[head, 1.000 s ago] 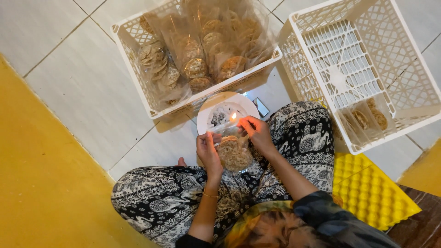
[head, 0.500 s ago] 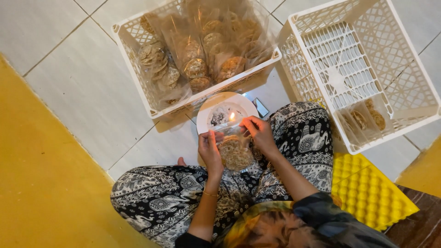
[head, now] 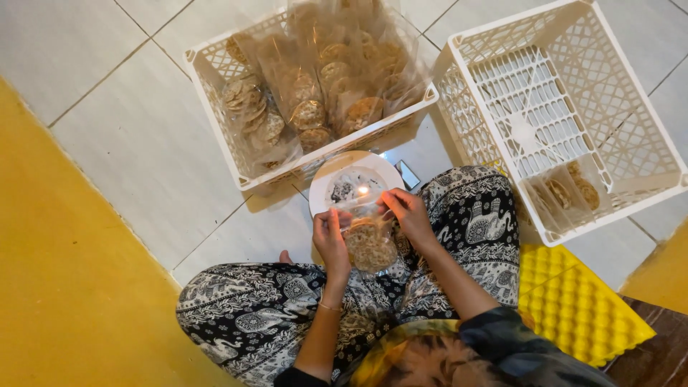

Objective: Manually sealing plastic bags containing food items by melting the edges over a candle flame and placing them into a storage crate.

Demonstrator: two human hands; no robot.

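Item: clear bag of round crackers (head: 370, 242), held over the lap above patterned trousers (head: 473, 215). Left hand (head: 330, 240): fingers closed on the bag's left top edge. Right hand (head: 406, 213): fingers pinched on the right top edge. Beside the right leg: yellow bumpy mat (head: 573, 308). Just beyond the bag: white round plate (head: 326, 183) carrying a small flame (head: 362, 190), on the tiled floor (head: 129, 129). Farther: white crate (head: 215, 86) packed with filled bags; second white crate (head: 631, 129), two bags inside.

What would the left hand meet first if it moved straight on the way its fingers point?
Probably the white plate just beyond the left hand, which grips the clear bag; further on is the full crate. Heights are unclear.
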